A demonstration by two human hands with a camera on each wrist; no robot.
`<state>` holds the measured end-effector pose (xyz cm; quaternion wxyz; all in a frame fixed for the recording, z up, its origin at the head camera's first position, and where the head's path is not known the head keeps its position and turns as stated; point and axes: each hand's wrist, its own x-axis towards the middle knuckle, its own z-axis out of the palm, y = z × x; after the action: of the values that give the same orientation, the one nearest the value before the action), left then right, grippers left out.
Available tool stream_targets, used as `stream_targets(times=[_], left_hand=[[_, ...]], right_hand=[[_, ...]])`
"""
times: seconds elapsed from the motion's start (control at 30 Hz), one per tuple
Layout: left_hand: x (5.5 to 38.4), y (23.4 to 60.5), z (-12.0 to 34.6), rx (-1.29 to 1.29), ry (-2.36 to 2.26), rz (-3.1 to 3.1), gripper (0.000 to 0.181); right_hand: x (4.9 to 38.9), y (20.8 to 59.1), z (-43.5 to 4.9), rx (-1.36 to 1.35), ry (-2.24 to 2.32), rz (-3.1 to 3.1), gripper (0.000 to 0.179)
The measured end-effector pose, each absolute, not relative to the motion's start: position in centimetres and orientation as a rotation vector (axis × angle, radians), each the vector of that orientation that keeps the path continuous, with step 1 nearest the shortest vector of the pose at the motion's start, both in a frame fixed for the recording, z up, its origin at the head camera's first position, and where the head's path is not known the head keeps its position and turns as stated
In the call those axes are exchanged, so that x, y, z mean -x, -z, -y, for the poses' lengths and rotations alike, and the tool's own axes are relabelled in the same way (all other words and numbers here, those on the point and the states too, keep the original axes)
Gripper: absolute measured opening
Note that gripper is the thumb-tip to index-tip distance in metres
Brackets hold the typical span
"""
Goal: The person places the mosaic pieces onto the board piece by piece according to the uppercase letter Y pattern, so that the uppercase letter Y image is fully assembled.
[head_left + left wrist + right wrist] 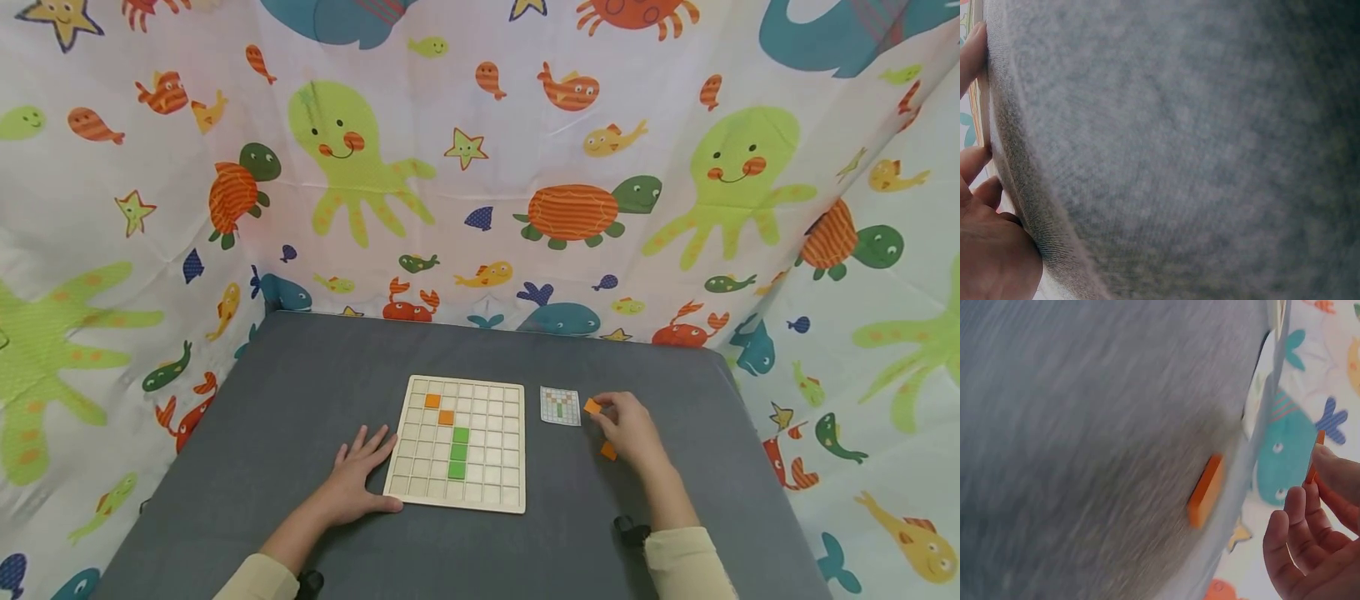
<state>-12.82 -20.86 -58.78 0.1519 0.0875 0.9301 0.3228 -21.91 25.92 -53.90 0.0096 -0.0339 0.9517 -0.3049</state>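
Observation:
A wooden grid board (495, 487) lies on the grey table, with two orange tiles (446, 417) and several green tiles (457, 452) in its cells. My left hand (356, 482) has its fingers spread, with fingertips and thumb at the board's left edge. To the right of the board, my right hand (628, 427) pinches an orange tile (592, 406) between thumb and fingers; the right wrist view shows this tile (1315, 456) edge-on. Another orange tile (608, 451) lies on the table below that hand, and it also appears in the right wrist view (1207, 490).
A small pattern card (560, 407) with a coloured grid lies between the board and my right hand. The grey table (315, 358) meets a curtain (420, 275) printed with sea animals at its back and sides. Dark straps (632, 531) circle both wrists.

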Motion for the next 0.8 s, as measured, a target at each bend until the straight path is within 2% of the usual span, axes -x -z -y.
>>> stream_targets(times=[0.4,0.8], left_hand=[[12.8,58.7,20.9,-0.25,-0.928,-2.67,0.115],[12.8,58.7,20.8,-0.239,-0.924,-2.677,0.115]], right_hand=[[22.3,53.8,-21.4,0.212,0.985,-2.974,0.029],[22.2,53.6,-18.9,0.262,1.038,-2.966,0.027]])
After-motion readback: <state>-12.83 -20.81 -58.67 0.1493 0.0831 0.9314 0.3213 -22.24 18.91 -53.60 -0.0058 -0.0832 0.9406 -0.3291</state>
